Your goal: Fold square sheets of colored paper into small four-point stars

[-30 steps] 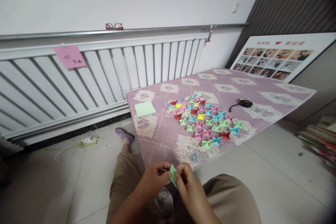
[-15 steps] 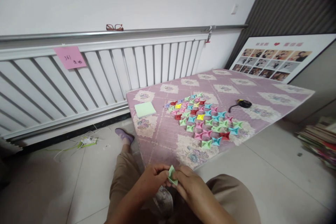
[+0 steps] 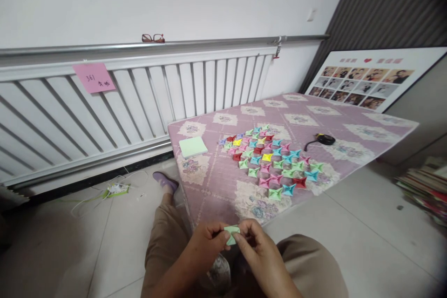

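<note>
The green paper (image 3: 232, 234) is pinched between the left hand (image 3: 211, 244) and right hand (image 3: 257, 247), seemingly about equally near.

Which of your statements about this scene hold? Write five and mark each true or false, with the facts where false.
1. The left hand and the right hand hold a green paper. True.
2. Every folded piece is red. False: the folded pieces have several colours.
3. A stack of pale green sheets lies on the table. True.
4. The glasses lie on the table. False: the glasses rest on the pipe.
5. The note is blue. False: the note is pink.
</note>
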`<state>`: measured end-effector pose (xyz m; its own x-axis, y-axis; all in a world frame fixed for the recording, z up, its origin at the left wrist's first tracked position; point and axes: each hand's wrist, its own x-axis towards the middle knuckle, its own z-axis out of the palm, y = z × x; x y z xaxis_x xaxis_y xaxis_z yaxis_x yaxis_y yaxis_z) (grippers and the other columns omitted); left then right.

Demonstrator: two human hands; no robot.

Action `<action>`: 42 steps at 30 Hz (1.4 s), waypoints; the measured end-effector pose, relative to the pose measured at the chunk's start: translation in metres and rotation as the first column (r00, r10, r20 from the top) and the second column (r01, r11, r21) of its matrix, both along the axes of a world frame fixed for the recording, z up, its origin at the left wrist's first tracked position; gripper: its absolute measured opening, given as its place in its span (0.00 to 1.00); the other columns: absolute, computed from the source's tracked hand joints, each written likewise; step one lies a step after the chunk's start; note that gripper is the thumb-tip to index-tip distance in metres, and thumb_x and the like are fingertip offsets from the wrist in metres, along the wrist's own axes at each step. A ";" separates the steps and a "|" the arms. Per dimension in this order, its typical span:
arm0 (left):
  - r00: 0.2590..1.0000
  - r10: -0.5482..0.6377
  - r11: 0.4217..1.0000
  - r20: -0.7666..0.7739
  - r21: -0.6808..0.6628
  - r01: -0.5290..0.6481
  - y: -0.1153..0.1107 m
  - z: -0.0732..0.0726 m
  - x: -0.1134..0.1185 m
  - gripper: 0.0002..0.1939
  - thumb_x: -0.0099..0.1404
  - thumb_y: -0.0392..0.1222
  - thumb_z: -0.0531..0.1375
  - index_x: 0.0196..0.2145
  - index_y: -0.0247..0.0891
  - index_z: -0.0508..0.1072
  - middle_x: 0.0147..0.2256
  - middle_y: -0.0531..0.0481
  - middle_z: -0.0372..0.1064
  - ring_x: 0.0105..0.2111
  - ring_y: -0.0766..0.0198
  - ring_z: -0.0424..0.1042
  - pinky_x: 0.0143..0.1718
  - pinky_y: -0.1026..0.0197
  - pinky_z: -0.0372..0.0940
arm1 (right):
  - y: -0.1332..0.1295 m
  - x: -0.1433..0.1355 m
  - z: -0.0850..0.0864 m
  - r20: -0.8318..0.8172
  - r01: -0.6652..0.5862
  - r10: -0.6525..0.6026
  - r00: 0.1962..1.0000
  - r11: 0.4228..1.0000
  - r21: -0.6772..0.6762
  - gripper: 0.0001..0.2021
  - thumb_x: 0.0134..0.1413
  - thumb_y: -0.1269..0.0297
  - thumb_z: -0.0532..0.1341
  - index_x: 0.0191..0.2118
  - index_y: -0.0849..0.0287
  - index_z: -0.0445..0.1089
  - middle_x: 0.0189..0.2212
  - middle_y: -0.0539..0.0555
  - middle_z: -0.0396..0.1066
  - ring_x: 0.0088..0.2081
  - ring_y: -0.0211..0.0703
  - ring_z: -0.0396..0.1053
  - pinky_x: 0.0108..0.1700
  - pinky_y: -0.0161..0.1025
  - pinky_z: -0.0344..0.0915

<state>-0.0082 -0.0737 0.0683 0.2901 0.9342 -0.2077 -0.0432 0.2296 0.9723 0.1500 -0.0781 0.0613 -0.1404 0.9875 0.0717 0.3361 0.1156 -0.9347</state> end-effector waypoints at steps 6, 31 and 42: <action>0.998 0.042 0.999 -0.036 0.008 -0.041 -0.003 0.002 0.001 0.13 0.56 0.48 0.59 0.30 0.33 0.73 0.24 0.52 0.65 0.25 0.67 0.64 0.29 0.64 0.59 | 0.005 -0.006 0.004 -0.246 -0.007 -0.049 0.968 0.975 -0.221 0.20 0.45 0.43 0.61 0.25 0.57 0.63 0.21 0.46 0.60 0.24 0.36 0.58 0.28 0.34 0.58; 0.983 0.047 0.999 -0.180 0.028 -0.043 0.007 -0.028 -0.004 0.08 0.55 0.43 0.56 0.25 0.36 0.64 0.21 0.58 0.55 0.24 0.69 0.55 0.27 0.66 0.53 | 0.019 -0.015 -0.018 -0.154 0.009 -0.045 0.987 0.974 -0.225 0.19 0.49 0.46 0.58 0.23 0.58 0.63 0.21 0.46 0.58 0.26 0.37 0.55 0.30 0.34 0.55; 0.946 0.057 0.996 -0.320 -0.041 -0.074 0.015 -0.043 -0.007 0.08 0.57 0.41 0.54 0.22 0.38 0.62 0.18 0.58 0.58 0.20 0.69 0.58 0.24 0.66 0.53 | 0.030 -0.027 -0.033 -0.193 -0.048 -0.009 0.981 0.957 -0.287 0.14 0.49 0.51 0.58 0.26 0.57 0.64 0.22 0.46 0.60 0.26 0.37 0.59 0.30 0.34 0.58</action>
